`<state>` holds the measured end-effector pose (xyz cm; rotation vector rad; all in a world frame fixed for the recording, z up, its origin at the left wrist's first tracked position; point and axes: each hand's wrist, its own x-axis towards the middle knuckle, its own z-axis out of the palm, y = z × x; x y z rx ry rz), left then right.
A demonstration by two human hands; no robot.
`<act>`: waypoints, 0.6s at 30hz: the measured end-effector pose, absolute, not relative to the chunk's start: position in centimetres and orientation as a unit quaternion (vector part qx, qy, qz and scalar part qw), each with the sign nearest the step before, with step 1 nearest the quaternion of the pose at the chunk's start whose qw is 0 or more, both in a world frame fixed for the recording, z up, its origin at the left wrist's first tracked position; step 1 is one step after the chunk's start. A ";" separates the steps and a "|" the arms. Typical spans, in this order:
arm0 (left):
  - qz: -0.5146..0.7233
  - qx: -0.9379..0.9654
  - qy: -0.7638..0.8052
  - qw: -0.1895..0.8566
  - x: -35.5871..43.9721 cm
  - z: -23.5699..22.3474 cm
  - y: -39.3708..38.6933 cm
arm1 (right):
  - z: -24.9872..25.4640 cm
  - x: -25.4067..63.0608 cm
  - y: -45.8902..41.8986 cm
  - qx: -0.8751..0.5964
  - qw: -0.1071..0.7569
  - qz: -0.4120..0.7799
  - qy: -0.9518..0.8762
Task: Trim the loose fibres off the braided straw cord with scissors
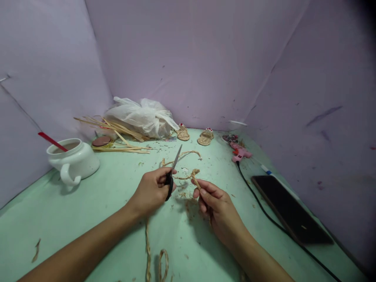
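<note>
My left hand [152, 190] is closed round the black handles of a pair of scissors [174, 168], whose blades point up and away. My right hand [213, 199] pinches a short piece of braided straw rope [194, 175] between thumb and fingers, just right of the scissor blades. A thin strand runs from that piece towards the blades. More straw rope [181, 156] curls on the green table beyond the hands, and another length [147, 246] trails towards me between my forearms.
A white pot [75, 160] with a red stick stands at left. Straw stalks [117, 131], a white plastic bag [143, 115] and two small woven sandals [205, 137] lie at the back. A pink glue gun [240, 152] with black cord and a dark phone [289, 211] lie at right.
</note>
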<state>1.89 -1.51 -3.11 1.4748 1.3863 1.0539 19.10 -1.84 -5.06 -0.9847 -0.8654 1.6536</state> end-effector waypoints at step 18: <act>0.450 0.421 0.488 0.618 4.1 -3.0 -2.8 | -5.1 18.7 -2.3 -0.358 0.485 0.680 -0.417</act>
